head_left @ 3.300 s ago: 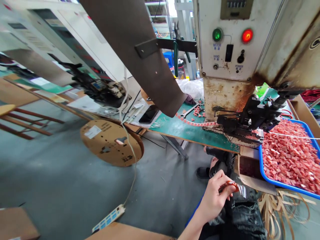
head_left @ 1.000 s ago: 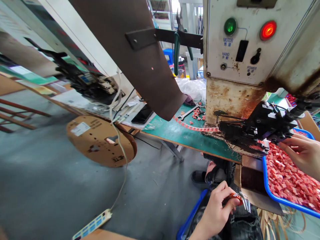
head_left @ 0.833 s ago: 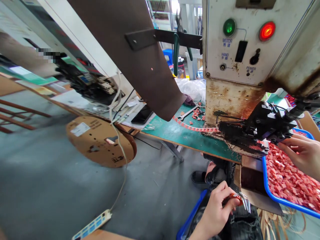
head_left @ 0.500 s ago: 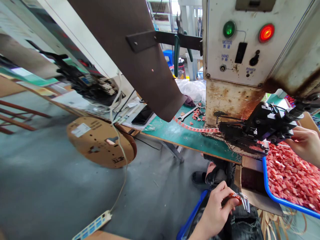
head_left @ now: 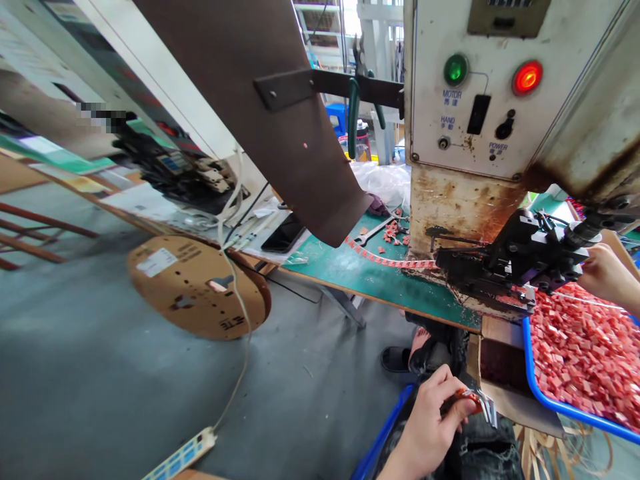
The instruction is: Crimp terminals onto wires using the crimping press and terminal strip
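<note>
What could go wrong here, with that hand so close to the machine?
The right hand sits right beside the black press head while the red lamp glows, so fingers might get pinched. The left hand holds a small bundle of terminals low over the lap; they could slip.

Left hand [head_left: 429, 427] low, fingers curled in pinch. Right hand [head_left: 603, 273] raised at right edge, knuckles bent.

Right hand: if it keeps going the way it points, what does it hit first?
Probably the black press tooling: the right hand points leftward at its end, just above the blue tray of red pieces. Depth unclear; contact can't be judged.
</note>
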### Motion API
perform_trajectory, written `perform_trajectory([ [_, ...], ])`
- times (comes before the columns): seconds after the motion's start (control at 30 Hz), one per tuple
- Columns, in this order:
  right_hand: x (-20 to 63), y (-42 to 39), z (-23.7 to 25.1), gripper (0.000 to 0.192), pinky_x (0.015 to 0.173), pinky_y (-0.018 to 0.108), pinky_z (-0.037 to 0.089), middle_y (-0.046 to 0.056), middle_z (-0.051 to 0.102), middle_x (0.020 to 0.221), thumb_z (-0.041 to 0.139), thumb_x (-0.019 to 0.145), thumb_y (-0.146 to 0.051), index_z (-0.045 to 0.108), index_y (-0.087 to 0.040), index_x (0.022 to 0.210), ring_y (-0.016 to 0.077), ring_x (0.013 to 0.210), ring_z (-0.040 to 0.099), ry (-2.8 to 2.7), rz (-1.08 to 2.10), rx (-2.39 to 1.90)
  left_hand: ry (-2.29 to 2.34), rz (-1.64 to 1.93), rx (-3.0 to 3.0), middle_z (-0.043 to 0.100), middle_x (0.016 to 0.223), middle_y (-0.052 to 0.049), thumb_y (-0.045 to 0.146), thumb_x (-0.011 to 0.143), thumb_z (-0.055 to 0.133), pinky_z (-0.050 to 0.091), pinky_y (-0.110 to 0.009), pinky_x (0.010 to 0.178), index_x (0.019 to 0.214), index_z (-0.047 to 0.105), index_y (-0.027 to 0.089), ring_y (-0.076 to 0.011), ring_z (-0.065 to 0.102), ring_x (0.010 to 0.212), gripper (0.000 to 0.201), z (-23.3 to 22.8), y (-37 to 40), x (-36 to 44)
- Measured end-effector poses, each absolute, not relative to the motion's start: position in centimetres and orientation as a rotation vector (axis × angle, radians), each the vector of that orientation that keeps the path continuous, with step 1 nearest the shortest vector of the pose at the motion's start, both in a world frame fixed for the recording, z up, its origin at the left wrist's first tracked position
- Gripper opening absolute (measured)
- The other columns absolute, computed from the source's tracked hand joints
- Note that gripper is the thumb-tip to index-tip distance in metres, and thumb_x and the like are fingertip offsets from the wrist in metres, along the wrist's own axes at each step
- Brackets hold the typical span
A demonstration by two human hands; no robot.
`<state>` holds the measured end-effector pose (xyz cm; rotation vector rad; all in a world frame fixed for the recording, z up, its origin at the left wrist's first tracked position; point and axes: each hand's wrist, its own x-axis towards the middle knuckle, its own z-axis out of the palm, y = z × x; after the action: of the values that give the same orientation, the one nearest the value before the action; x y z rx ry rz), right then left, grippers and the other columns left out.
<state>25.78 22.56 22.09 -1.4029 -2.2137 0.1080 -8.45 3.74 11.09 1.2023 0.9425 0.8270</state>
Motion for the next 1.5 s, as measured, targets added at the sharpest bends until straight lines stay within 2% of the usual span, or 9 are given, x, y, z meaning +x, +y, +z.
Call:
perform_trajectory([
  [0.13,26.5,22.4,22.1,0.024,0.060,0.024,0.050,0.005,0.069,0.067,0.056,0.074,-0.019,0.058,-0.020,0.050,0.0161,0.059,0.059,-2.408,0.207,-1.236,0.934,0.826,1.203,0.048,0.087,-0.003,0.059,0.094,0.060,0.050,-0.022,0.060,0.083,0.069,0.014,-0.0109,0.057,0.066,0.047,11.1,3.7,-8.5],
  [0.33,26.4,22.1,21.8,0.033,0.056,0.025,0.047,0.007,0.071,0.069,0.055,0.080,-0.027,0.052,-0.021,0.047,0.0159,0.057,0.059,-2.315,0.118,-1.270,0.946,0.831,1.199,0.048,0.088,-0.003,0.058,0.095,0.060,0.052,-0.021,0.059,0.082,0.068,0.015,-0.0115,0.057,0.067,0.046,10.9,3.9,-8.7],
  [0.43,26.0,22.2,21.9,0.034,0.052,0.025,0.041,0.005,0.064,0.058,0.055,0.080,-0.031,0.050,-0.022,0.047,0.0138,0.050,0.050,-2.278,0.041,-1.304,0.939,0.827,1.206,0.048,0.088,-0.003,0.058,0.095,0.060,0.052,-0.022,0.059,0.082,0.068,0.014,-0.0114,0.056,0.067,0.046,10.9,4.1,-8.6],
  [0.53,25.6,22.5,22.1,0.033,0.050,0.024,0.037,0.001,0.051,0.047,0.053,0.081,-0.033,0.051,-0.023,0.050,0.0128,0.048,0.042,-2.271,-0.003,-1.293,0.917,0.818,1.207,0.047,0.088,-0.003,0.059,0.095,0.059,0.051,-0.021,0.058,0.083,0.068,0.014,-0.0112,0.056,0.066,0.047,11.0,4.1,-8.2],
  [0.73,25.1,23.0,22.3,0.034,0.049,0.024,0.032,-0.002,0.044,0.047,0.049,0.083,-0.027,0.044,-0.023,0.050,0.0109,0.047,0.034,-2.297,-0.019,-1.185,0.882,0.807,1.219,0.047,0.087,-0.003,0.059,0.094,0.059,0.050,-0.021,0.057,0.083,0.069,0.014,-0.0107,0.054,0.065,0.048,11.1,4.2,-7.4],
  [0.87,24.4,21.2,22.4,0.033,0.050,0.023,0.033,-0.002,0.046,0.052,0.047,0.087,-0.023,0.042,-0.023,0.054,0.0109,0.050,0.038,-2.290,-0.008,-1.207,0.887,0.804,1.223,0.046,0.087,-0.003,0.060,0.094,0.060,0.049,-0.021,0.057,0.083,0.069,0.014,-0.0102,0.054,0.064,0.048,11.2,4.0,-7.2],
  [1.0,23.2,18.9,22.3,0.034,0.049,0.022,0.032,-0.004,0.042,0.054,0.049,0.090,-0.019,0.038,-0.022,0.057,0.0106,0.051,0.037,-2.200,-0.085,-1.268,0.892,0.820,1.206,0.047,0.087,-0.003,0.059,0.094,0.061,0.050,-0.021,0.057,0.083,0.070,0.014,-0.0108,0.056,0.065,0.047,11.5,3.6,-7.4],
  [1.23,22.7,17.5,21.4,0.025,0.052,0.021,0.042,-0.001,0.059,0.060,0.053,0.090,-0.019,0.055,-0.020,0.064,0.0113,0.052,0.050,-2.115,-0.209,-1.306,0.909,0.837,1.195,0.047,0.087,-0.003,0.058,0.094,0.062,0.051,-0.022,0.058,0.084,0.070,0.015,-0.0112,0.057,0.066,0.046,11.6,3.4,-7.9],
  [1.5,22.6,16.2,20.8,0.029,0.050,0.024,0.048,0.001,0.070,0.063,0.056,0.094,-0.029,0.066,-0.021,0.068,0.0142,0.049,0.060,-2.085,-0.268,-1.311,0.902,0.826,1.191,0.046,0.087,-0.003,0.061,0.093,0.061,0.052,-0.021,0.059,0.083,0.069,0.015,-0.0115,0.056,0.067,0.048,11.6,3.3,-7.9],
])
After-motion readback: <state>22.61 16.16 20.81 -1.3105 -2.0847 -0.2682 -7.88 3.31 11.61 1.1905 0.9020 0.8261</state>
